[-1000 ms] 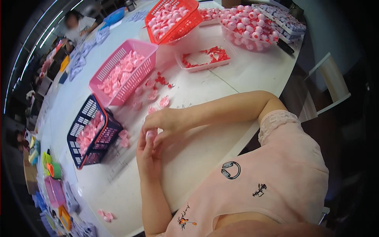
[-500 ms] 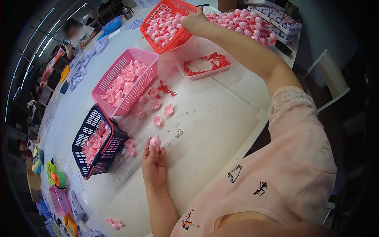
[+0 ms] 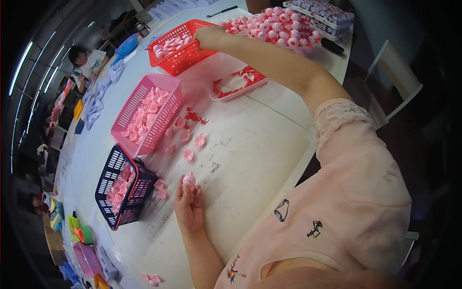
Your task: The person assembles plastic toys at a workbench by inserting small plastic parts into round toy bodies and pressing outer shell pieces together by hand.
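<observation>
My left hand (image 3: 191,212) is raised over the table, its thumb and fingers closed around a small pink ball-shaped piece (image 3: 189,180) with a knob on top. At the far side, my right hand (image 3: 210,38) is on the right end of a red plastic basket (image 3: 185,61), its fingers closed over the rim and partly hidden. Pink and white round pieces (image 3: 172,45) lie inside that basket. Below my right forearm sits a clear shallow tray (image 3: 231,97) with small red parts (image 3: 246,77). Loose pink cup-shaped pieces (image 3: 188,154) lie between the tray and my left hand.
A pink basket (image 3: 171,103) and a dark blue basket (image 3: 139,192), both holding pink pieces, stand on the left. A heap of pink balls (image 3: 279,29) lies at the back right beside stacked trays (image 3: 327,19). Another person (image 3: 89,62) sits at the far left.
The red basket has gone from tilted toward me to more level, so less of its contents shows. My right hand has stayed at its rim. My left hand still holds the pink piece.
</observation>
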`<act>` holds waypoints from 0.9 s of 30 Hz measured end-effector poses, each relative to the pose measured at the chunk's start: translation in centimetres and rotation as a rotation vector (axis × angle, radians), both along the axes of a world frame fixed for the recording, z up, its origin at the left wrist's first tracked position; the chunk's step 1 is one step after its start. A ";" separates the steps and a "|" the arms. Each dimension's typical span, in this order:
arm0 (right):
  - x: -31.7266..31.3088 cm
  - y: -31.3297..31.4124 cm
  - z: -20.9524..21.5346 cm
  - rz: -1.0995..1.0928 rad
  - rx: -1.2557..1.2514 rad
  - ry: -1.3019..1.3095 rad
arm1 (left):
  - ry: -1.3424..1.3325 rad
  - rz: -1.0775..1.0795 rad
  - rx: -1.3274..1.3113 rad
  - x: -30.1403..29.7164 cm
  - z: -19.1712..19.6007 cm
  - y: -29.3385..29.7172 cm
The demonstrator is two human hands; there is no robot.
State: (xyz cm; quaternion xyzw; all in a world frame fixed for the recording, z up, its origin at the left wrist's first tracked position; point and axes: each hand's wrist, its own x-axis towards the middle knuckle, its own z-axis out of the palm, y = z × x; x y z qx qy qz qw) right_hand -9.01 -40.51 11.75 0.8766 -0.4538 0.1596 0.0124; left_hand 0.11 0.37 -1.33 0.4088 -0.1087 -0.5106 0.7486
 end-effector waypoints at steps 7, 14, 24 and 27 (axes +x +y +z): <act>-0.8 5.2 -1.2 0.175 -0.445 -0.206 | -0.009 -0.003 0.010 -0.5 0.1 -0.1; -1.4 22.9 -7.8 1.105 0.403 -0.287 | -0.209 0.069 0.118 -1.4 0.9 0.3; -1.3 23.8 -11.1 1.065 0.949 -0.489 | -0.233 -0.024 0.082 -0.8 1.3 0.0; -1.1 23.4 -10.7 0.976 1.268 -0.453 | -0.168 -0.026 0.088 -0.4 1.0 0.0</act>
